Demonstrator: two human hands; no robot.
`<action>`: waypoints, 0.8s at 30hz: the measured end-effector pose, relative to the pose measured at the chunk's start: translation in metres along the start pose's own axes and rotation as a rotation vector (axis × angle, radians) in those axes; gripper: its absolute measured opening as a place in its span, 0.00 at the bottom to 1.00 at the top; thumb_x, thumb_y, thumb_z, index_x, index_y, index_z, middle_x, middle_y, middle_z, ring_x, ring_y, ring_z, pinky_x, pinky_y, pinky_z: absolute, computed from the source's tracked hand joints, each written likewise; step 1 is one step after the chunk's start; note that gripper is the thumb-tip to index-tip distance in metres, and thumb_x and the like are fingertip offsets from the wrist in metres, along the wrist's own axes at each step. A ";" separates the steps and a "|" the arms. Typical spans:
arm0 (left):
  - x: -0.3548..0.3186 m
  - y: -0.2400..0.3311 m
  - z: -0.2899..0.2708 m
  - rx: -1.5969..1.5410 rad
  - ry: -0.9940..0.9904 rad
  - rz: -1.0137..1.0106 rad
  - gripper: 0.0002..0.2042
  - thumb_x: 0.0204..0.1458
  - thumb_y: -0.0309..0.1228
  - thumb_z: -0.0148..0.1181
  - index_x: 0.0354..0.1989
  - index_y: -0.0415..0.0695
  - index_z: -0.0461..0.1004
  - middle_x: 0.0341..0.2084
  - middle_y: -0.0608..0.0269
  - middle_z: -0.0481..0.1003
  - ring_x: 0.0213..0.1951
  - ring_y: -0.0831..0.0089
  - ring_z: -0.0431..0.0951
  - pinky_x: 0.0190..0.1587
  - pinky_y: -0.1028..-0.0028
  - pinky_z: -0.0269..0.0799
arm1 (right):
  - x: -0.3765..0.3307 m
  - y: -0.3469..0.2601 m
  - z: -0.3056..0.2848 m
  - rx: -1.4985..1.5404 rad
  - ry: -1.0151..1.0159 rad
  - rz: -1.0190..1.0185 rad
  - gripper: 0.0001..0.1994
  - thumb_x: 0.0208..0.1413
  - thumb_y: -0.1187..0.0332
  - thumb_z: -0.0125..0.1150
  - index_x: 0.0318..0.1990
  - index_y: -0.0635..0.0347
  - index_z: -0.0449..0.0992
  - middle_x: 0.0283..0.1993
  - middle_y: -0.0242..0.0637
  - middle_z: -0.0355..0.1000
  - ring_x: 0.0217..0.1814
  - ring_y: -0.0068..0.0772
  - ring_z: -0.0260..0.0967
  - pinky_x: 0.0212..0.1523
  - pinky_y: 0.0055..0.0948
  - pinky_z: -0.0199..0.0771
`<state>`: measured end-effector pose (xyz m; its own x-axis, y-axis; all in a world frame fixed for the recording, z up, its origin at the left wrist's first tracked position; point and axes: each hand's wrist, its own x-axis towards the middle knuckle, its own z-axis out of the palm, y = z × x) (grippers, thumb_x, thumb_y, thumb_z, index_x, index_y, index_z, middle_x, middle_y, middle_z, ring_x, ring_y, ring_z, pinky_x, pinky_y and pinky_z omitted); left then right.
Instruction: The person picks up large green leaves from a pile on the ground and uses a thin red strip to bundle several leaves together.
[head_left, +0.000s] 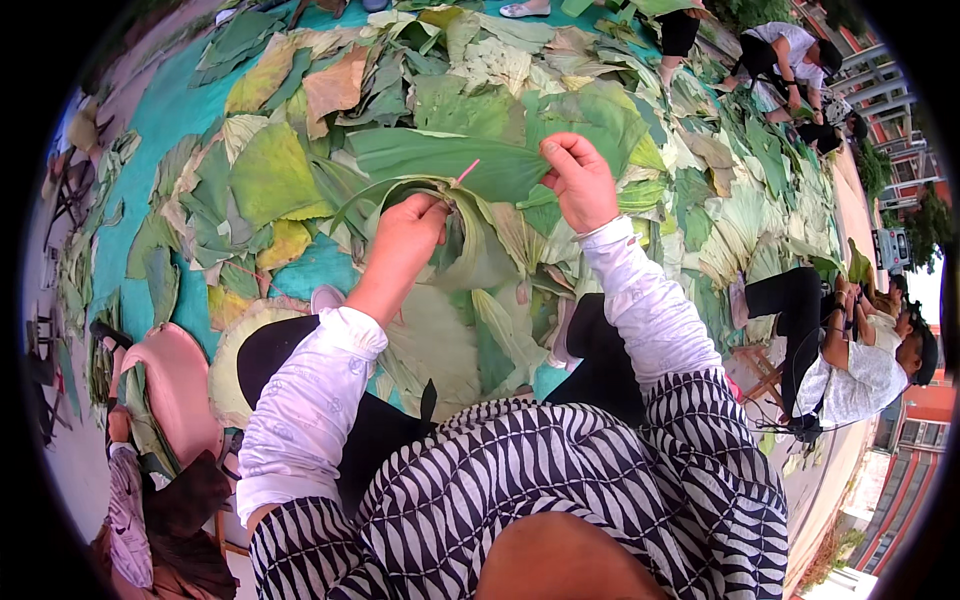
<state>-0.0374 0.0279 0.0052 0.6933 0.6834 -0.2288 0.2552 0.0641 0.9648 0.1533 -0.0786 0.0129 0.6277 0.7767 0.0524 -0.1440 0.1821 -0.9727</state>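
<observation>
left grip pinches gathered leaves, right grip a green leaf, work apparently midway with loose leaves remaining toward twelve o'clock.

A big blue-green sheet is spread on the ground, and lots of big flat leaves lie on it in a messy heap, mostly green, with a bright yellow one and a brown one among them.
</observation>
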 end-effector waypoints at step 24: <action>0.027 -0.002 0.044 -0.047 -0.056 -0.046 0.08 0.47 0.28 0.46 0.24 0.38 0.70 0.11 0.68 0.65 0.16 0.82 0.62 0.20 0.80 0.55 | 0.001 0.015 0.015 0.359 0.063 0.237 0.11 0.52 0.72 0.44 0.43 0.60 0.66 0.38 0.30 0.65 0.39 0.20 0.61 0.41 0.21 0.61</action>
<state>0.0109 0.0143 -0.0083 0.7185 0.6375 -0.2781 0.2562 0.1292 0.9580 0.1404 -0.0655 0.0017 0.5894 0.7858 -0.1875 -0.5398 0.2104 -0.8151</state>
